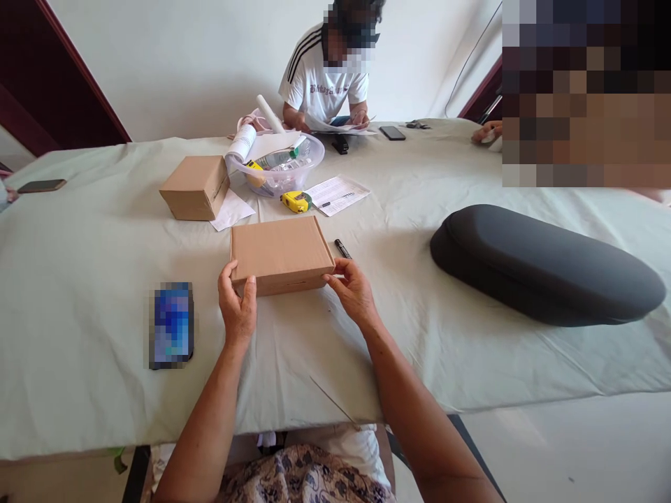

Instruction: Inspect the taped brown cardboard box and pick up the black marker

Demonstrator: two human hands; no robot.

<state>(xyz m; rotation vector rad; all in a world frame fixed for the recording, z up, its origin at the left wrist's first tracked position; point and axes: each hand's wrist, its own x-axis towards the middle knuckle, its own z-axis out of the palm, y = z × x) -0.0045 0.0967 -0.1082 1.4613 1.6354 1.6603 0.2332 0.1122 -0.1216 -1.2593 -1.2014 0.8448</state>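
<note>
A closed brown cardboard box [280, 244] lies flat on the cloth-covered table in front of me. My left hand [238, 300] grips its near left corner, thumb on the front side. At the near right corner, my right hand [354, 290] holds the box between thumb and fingers. The undersides of the fingertips are partly hidden by the box. Just beyond the right hand lies a black marker [342, 249]. A yellow tape measure [296, 201] and a printed sheet of paper [340, 194] are behind the box.
A second cardboard box [193, 187] stands beside a clear plastic basin [286, 178] holding bottles and paper rolls. A blurred phone [172, 325] lies at left, a long dark padded case [545, 265] at right. Across the table [94, 279], a person [328, 84] holds papers; another person's hand [487, 131] shows at right.
</note>
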